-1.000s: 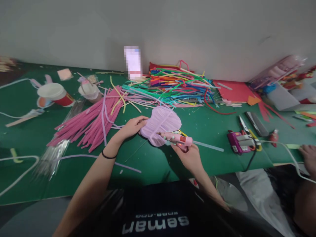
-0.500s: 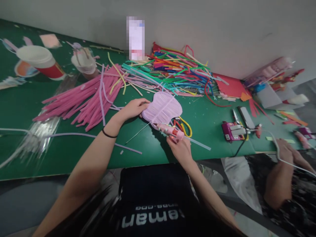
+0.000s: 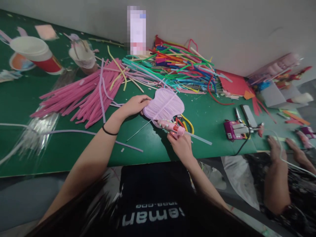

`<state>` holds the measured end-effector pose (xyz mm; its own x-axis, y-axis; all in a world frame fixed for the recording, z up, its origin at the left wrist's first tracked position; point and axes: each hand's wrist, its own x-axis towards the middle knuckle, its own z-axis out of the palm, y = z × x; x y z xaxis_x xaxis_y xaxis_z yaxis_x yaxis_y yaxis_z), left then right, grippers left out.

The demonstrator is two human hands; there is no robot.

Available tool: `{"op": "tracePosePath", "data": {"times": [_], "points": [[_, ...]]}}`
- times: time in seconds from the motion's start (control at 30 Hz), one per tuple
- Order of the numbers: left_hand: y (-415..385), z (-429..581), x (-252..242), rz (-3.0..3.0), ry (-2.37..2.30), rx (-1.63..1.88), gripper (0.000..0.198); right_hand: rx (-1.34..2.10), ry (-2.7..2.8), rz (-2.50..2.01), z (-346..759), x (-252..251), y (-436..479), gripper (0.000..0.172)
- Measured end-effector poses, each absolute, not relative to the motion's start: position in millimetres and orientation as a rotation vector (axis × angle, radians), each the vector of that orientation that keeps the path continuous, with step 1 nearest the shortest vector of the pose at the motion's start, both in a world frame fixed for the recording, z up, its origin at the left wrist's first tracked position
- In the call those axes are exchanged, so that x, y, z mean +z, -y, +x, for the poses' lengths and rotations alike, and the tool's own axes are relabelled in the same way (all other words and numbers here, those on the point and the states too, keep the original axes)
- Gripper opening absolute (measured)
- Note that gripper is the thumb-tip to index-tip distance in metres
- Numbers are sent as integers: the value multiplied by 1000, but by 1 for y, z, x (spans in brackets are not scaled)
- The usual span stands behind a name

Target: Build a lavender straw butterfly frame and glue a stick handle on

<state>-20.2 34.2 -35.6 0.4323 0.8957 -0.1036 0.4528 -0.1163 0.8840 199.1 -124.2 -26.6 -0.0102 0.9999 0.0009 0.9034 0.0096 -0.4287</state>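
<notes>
My left hand pinches the left edge of a lilac heart-shaped piece made of fuzzy sticks, which lies on the green table. A thin wire runs out from under the piece toward me. My right hand is closed round a pink glue gun, and the nozzle points at the piece's lower edge. A clear glue stick sticks out behind the gun.
A fan of pink fuzzy sticks lies to the left, a mixed coloured heap at the back. Paper cups stand far left. A magenta tool and pliers lie to the right, near another person's hands.
The view has shifted a little, so the table appears lower and more tilted. My hands keep their hold on the piece and the glue gun. The other person's hands have moved.
</notes>
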Motion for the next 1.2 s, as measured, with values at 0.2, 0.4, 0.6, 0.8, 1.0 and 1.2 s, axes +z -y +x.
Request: {"op": "tracePosePath", "data": {"times": [0.2, 0.4, 0.6, 0.8, 1.0, 1.2], "points": [[-32, -19, -31, 1728, -1197, 571, 35, 479, 1939, -1983, 200, -28, 126, 26], [-31, -18, -27, 1720, -1203, 571, 34, 489, 1965, -1947, 201, -22, 126, 22], [-31, -19, -28, 1732, -1187, 589, 32, 457, 1928, -1974, 200, -23, 127, 21], [-33, -20, -30, 1722, -1186, 578, 31, 451, 1953, -1993, 203, -23, 129, 29], [-35, -19, -32, 1717, -1176, 569, 32, 503, 2067, -1978, 207, -16, 129, 33], [-35, -19, -31, 1705, -1183, 573, 31, 398, 2160, -1943, 211, -18, 132, 38]]}}
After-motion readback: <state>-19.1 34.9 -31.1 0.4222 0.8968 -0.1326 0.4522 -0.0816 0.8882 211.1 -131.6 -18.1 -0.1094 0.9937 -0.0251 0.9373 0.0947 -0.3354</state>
